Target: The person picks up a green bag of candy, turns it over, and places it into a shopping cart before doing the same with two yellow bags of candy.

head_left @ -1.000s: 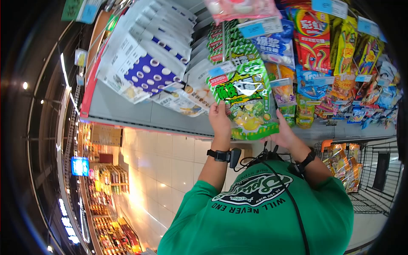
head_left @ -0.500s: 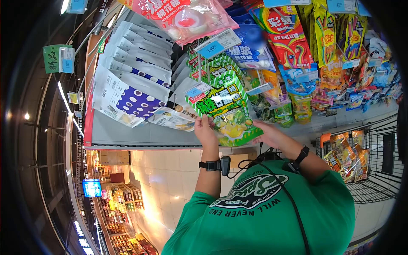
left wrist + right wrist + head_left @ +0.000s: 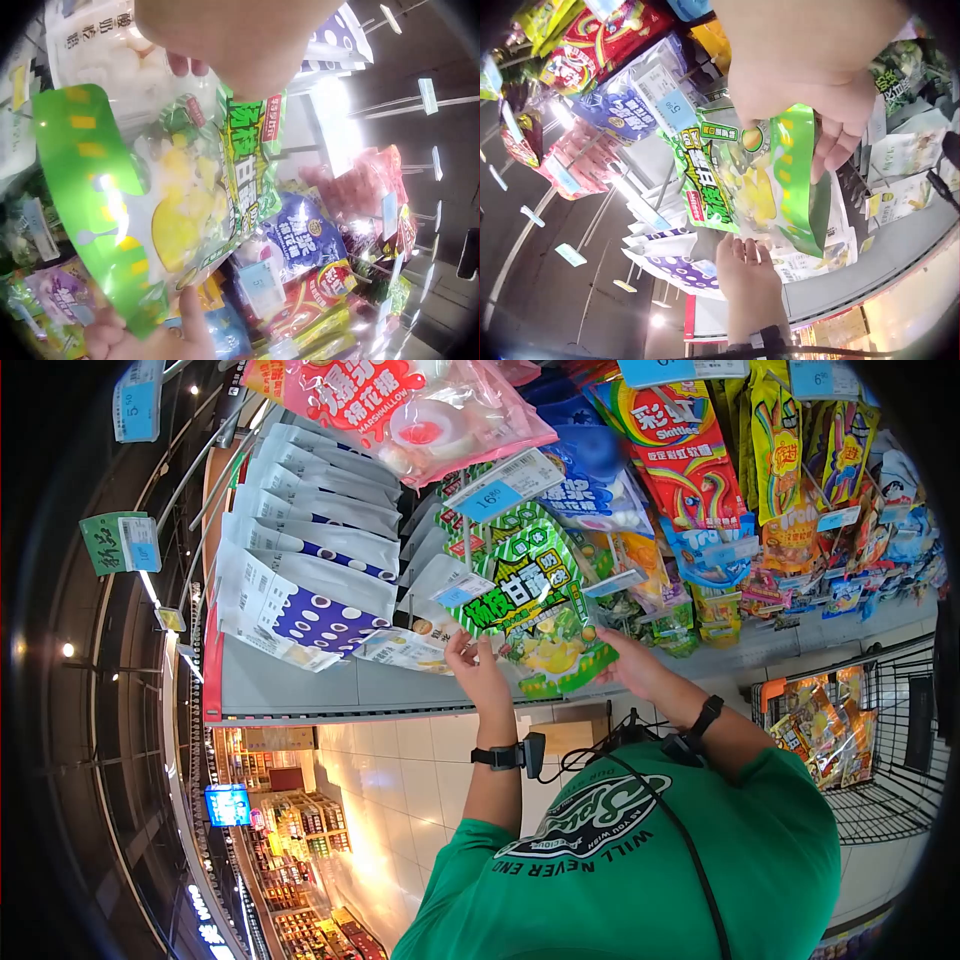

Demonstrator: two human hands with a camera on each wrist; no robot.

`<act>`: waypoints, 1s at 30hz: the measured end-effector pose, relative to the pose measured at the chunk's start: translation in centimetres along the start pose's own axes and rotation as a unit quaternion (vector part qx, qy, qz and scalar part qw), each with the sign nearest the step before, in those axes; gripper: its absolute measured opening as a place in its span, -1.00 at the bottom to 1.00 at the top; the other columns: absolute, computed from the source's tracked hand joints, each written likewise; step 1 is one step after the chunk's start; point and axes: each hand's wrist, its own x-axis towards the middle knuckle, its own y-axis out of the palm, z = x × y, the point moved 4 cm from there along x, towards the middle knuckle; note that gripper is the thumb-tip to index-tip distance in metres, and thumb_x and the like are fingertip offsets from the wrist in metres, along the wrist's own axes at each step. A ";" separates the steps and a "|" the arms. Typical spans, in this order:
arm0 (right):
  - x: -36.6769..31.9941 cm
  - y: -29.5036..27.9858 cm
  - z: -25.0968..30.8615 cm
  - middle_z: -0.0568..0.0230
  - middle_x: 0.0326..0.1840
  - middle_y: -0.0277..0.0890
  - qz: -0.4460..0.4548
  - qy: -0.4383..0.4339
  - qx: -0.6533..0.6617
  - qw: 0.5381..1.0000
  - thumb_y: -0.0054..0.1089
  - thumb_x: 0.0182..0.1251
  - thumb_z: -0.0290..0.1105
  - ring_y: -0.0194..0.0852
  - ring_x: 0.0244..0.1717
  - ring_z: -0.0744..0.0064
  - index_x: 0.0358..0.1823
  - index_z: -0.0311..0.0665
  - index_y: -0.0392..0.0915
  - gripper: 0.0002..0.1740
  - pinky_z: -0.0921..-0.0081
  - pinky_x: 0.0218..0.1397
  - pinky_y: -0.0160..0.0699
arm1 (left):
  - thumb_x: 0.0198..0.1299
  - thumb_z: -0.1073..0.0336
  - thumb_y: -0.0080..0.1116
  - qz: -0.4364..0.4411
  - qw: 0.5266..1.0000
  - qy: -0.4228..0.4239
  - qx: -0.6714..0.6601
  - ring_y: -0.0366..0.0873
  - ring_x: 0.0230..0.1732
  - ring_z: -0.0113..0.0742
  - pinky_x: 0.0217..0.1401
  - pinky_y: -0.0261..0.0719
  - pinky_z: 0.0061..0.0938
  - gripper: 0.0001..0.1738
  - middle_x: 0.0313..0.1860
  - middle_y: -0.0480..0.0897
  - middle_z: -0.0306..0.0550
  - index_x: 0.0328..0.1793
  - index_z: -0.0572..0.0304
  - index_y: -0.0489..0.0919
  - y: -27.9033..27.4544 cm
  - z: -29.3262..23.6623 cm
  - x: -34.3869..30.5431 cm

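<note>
Everywhere, pouch; head view only, cart

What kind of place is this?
It looks like a shop, most likely a supermarket. Bags of sweets hang in rows, price tags stick out among them, and there's a wire shopping cart nearby.
</note>
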 end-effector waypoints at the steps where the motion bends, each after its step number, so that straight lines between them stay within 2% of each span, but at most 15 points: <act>1: 0.3 -0.3 0.1 0.36 -0.28 0.52 -0.013 -0.004 -0.008 1.000 -0.05 0.30 0.06 0.48 -0.36 0.45 0.05 -0.07 0.38 -0.55 0.56 -0.34 0.42 | 0.21 0.41 0.06 0.000 0.996 0.048 0.081 0.41 -0.20 -0.45 -0.22 0.47 -0.59 -0.66 -0.08 0.40 -0.09 0.09 0.22 0.30 -0.6 0.2 0.0; 2: 0.7 -0.4 0.3 0.36 -0.28 0.52 -0.013 -0.004 -0.007 1.000 -0.05 0.30 0.06 0.48 -0.36 0.45 0.05 -0.07 0.38 -0.55 0.56 -0.34 0.42 | 0.20 0.44 0.05 0.000 0.982 0.094 0.161 0.40 -0.16 -0.43 -0.18 0.46 -0.59 -0.60 -0.01 0.35 -0.07 0.15 0.23 0.25 -1.0 0.3 -0.1; 4: 1.4 -0.7 0.7 0.33 -0.14 0.50 -0.025 -0.016 0.008 1.000 -0.03 0.31 0.01 0.46 -0.34 0.46 0.11 -0.08 0.36 -0.54 0.51 -0.30 0.40 | 0.19 0.45 0.05 -0.022 0.980 0.101 0.169 0.40 -0.17 -0.44 -0.15 0.44 -0.60 -0.60 -0.04 0.38 -0.08 0.15 0.23 0.26 -1.4 0.3 -0.8; 5: 2.0 -1.0 0.9 0.33 -0.14 0.50 -0.026 -0.016 0.008 1.000 -0.03 0.31 0.01 0.46 -0.34 0.46 0.11 -0.08 0.36 -0.54 0.51 -0.30 0.40 | 0.19 0.47 0.05 -0.043 0.977 0.108 0.176 0.40 -0.18 -0.44 -0.12 0.42 -0.61 -0.60 -0.08 0.42 -0.09 0.15 0.23 0.27 -1.5 0.3 -1.1; 6: 2.6 -1.6 1.2 0.31 -0.08 0.46 -0.064 -0.021 -0.014 0.998 0.03 0.28 -0.02 0.46 -0.31 0.46 0.12 -0.10 0.34 -0.53 0.49 -0.27 0.41 | 0.19 0.47 0.05 -0.042 0.977 0.108 0.177 0.40 -0.18 -0.44 -0.12 0.42 -0.61 -0.60 -0.08 0.42 -0.09 0.15 0.23 0.27 -1.3 0.6 -1.1; 8: 3.8 -2.5 1.8 0.29 -0.02 0.42 -0.102 -0.026 -0.036 0.994 0.09 0.26 -0.05 0.46 -0.28 0.46 0.12 -0.12 0.31 -0.51 0.47 -0.24 0.43 | 0.15 0.43 0.11 0.072 0.987 0.103 0.098 0.43 -0.25 -0.46 -0.23 0.41 -0.60 -0.55 -0.12 0.50 -0.15 0.18 0.23 0.29 -0.3 1.5 -1.2; 9: 4.2 -2.8 2.4 0.28 0.02 0.38 -0.117 -0.050 -0.072 0.989 0.13 0.23 -0.07 0.46 -0.26 0.44 0.13 -0.13 0.28 -0.49 0.44 -0.21 0.43 | 0.15 0.43 0.11 0.070 0.987 0.103 0.098 0.43 -0.25 -0.46 -0.23 0.41 -0.60 -0.55 -0.12 0.50 -0.15 0.18 0.23 0.29 0.1 1.4 -1.4; 11: 4.6 -3.3 2.5 0.27 0.05 0.34 -0.131 -0.074 -0.111 0.982 0.18 0.19 -0.10 0.47 -0.24 0.43 0.13 -0.13 0.25 -0.45 0.41 -0.19 0.44 | 0.13 0.43 0.12 0.216 0.974 0.029 0.068 0.45 -0.29 -0.48 -0.26 0.43 -0.62 -0.58 -0.24 0.54 -0.21 0.14 0.23 0.35 2.2 1.8 -2.3; 12: 4.7 -3.5 2.4 0.27 0.02 0.34 -0.148 -0.071 -0.119 0.979 0.19 0.19 -0.10 0.47 -0.23 0.41 0.14 -0.14 0.24 -0.44 0.40 -0.20 0.44 | 0.13 0.43 0.12 0.215 0.974 0.031 0.066 0.45 -0.29 -0.48 -0.26 0.43 -0.62 -0.58 -0.24 0.54 -0.21 0.14 0.23 0.35 2.7 1.6 -2.5; 14: 4.7 -4.1 2.5 0.27 -0.01 0.34 -0.166 -0.074 -0.126 0.975 0.19 0.19 -0.10 0.48 -0.22 0.40 0.15 -0.16 0.23 -0.42 0.39 -0.21 0.44 | 0.17 0.43 0.09 0.309 0.938 0.010 0.156 0.46 -0.27 -0.51 -0.26 0.44 -0.64 -0.66 -0.20 0.54 -0.17 0.08 0.22 0.40 4.3 1.9 -3.1; 18: 3.2 -5.1 1.0 0.30 -0.07 0.37 -0.206 -0.035 -0.131 0.969 0.17 0.19 -0.12 0.47 -0.26 0.45 0.06 -0.12 0.27 -0.53 0.42 -0.25 0.42 | 0.17 0.37 0.12 0.369 0.914 -0.028 0.169 0.47 -0.25 -0.52 -0.26 0.43 -0.66 -0.66 -0.20 0.55 -0.17 0.08 0.21 0.44 5.3 2.5 -4.0; 20: 2.6 -5.9 0.0 0.32 -0.10 0.39 -0.220 -0.034 -0.130 0.966 0.15 0.20 -0.13 0.46 -0.28 0.48 0.00 -0.13 0.31 -0.59 0.44 -0.27 0.41 | 0.14 0.37 0.14 0.392 0.901 -0.045 0.181 0.51 -0.15 -0.43 -0.26 0.49 -0.60 -0.64 -0.06 0.48 -0.09 0.08 0.25 0.45 5.5 3.3 -4.3; 22: 2.2 -5.9 -1.0 0.37 -0.28 0.45 -0.169 -0.019 -0.148 0.974 0.14 0.17 -0.12 0.44 -0.35 0.53 -0.11 -0.16 0.37 -0.64 0.51 -0.37 0.39 | 0.15 0.36 0.14 0.402 0.895 -0.050 0.186 0.51 -0.13 -0.41 -0.24 0.50 -0.58 -0.64 -0.04 0.47 -0.08 0.09 0.25 0.45 5.4 3.7 -4.5; 25: 1.3 -4.7 -1.5 0.41 -0.37 0.46 -0.127 -0.022 -0.197 0.972 0.08 0.21 -0.13 0.44 -0.39 0.56 -0.21 -0.16 0.43 -0.72 0.55 -0.39 0.37 | 0.16 0.34 0.14 0.416 0.887 -0.046 0.196 0.50 -0.08 -0.37 -0.19 0.52 -0.54 -0.60 0.02 0.45 -0.04 0.13 0.25 0.42 5.1 4.6 -4.4; 30: 0.8 -3.5 -2.7 0.40 -0.39 0.48 -0.121 -0.036 -0.207 0.970 0.07 0.22 -0.16 0.44 -0.43 0.57 -0.23 -0.16 0.45 -0.75 0.58 -0.40 0.37 | 0.17 0.32 0.13 0.418 0.886 -0.042 0.193 0.47 0.01 -0.28 -0.14 0.52 -0.50 -0.45 0.17 0.40 0.04 0.29 0.21 0.30 3.1 5.0 -5.1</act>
